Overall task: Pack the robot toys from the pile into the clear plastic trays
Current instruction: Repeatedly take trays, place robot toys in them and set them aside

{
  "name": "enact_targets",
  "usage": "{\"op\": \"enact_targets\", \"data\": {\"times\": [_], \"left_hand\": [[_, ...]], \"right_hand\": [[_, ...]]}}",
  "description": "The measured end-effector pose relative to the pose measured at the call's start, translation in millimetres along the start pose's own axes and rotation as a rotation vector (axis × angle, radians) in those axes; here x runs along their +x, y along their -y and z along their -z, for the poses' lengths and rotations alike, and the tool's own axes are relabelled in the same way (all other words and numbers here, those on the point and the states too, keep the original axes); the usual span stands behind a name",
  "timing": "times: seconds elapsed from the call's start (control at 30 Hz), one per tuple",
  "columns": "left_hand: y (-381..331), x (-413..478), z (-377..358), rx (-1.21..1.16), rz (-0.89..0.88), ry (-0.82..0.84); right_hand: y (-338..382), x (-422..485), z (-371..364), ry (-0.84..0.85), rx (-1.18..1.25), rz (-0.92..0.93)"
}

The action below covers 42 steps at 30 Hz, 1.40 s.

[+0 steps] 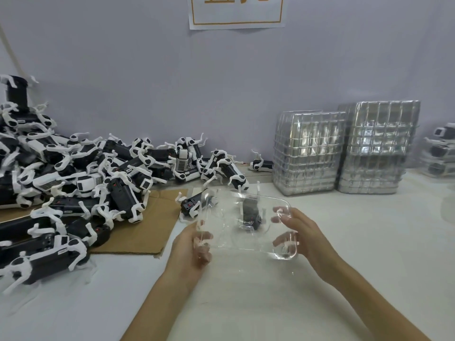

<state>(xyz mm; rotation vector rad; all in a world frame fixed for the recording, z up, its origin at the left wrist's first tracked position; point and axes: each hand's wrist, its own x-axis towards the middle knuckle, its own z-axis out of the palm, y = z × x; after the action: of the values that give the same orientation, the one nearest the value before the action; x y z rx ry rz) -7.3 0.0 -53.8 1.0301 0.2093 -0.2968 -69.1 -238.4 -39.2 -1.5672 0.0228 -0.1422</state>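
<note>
My left hand (189,249) and right hand (305,235) grip the ends of the clear tray (236,239).
I should keep it level and land it just right of the pile (86,168).

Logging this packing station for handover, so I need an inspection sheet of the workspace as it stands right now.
Surface: white table, cardboard sheet under the toy pile.
Job's things: toy pile at left; one clear tray held up; two tray stacks at right rear.
Clutter: more toys at far right edge, blurred.
Hands: left hand and right hand each grip an end of the clear tray.
Cables: nothing seen.
Surroundings: pale wall, paper sign.
</note>
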Motion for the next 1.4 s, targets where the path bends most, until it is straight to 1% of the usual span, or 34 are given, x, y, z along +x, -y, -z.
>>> {"op": "enact_targets", "data": {"times": [0.1,0.13,0.2,0.23,0.33,0.43,0.5,0.53,0.6,0.7,0.87,0.93,1.0,1.07,1.13,1.2,1.3,1.4], "left_hand": [[-4.1,5.1,4.9,0.097,-0.071,-0.098],[-5.7,6.7,7.2,0.098,-0.081,-0.102],[-7.3,7.0,9.0,0.09,-0.071,-0.054],[-7.1,6.3,8.8,0.108,-0.067,-0.031],[0.0,7.1,7.0,0.218,-0.134,-0.028],[4.3,4.6,4.7,0.249,-0.184,-0.039],[3.5,1.4,3.2,0.261,-0.186,-0.02],[3.3,0.0,2.9,0.275,-0.191,-0.016],[2.3,-1.4,3.3,0.306,-0.223,-0.037],[-0.8,-0.3,6.0,0.346,-0.305,-0.073],[-5.6,2.4,10.0,0.34,-0.303,-0.084],[-5.5,2.7,9.9,0.334,-0.302,-0.094],[-4.2,1.8,8.3,0.334,-0.301,-0.101],[-3.5,0.3,6.9,0.344,-0.299,-0.104],[-3.2,-0.6,5.8,0.357,-0.297,-0.104],[-3.6,-1.4,5.1,0.361,-0.292,-0.107],[-4.0,-2.5,4.9,0.36,-0.279,-0.107],[-3.2,-5.1,4.2,0.419,-0.286,-0.068]], "right_hand": [[-1.8,2.4,4.2,0.02,-0.05,-0.055],[-2.6,3.1,3.8,0.007,-0.116,-0.053],[-6.5,3.9,1.9,-0.036,-0.268,-0.034],[-9.0,4.1,0.1,-0.041,-0.303,-0.036],[-16.2,5.9,0.5,-0.066,-0.283,-0.111],[-23.1,15.6,8.4,-0.176,-0.235,-0.1],[-25.0,22.7,12.7,-0.213,-0.231,-0.095],[-24.8,27.5,14.6,-0.205,-0.272,-0.093],[-21.4,38.2,16.4,-0.13,-0.358,-0.086],[-12.7,50.2,13.7,-0.022,-0.404,-0.084],[-21.2,51.1,-4.5,-0.02,-0.397,-0.001],[-27.3,47.2,-10.8,-0.074,-0.385,0.017],[-27.5,46.2,-9.2,-0.177,-0.366,0.032],[-24.5,47.4,-2.9,-0.227,-0.195,-0.049],[-22.3,49.1,6.0,-0.217,-0.108,-0.111],[-26.5,52.5,13.4,-0.273,-0.132,-0.091],[-34.0,53.4,18.5,-0.452,-0.208,-0.032],[-35.4,53.1,24.1,-0.553,-0.219,-0.005]]}}
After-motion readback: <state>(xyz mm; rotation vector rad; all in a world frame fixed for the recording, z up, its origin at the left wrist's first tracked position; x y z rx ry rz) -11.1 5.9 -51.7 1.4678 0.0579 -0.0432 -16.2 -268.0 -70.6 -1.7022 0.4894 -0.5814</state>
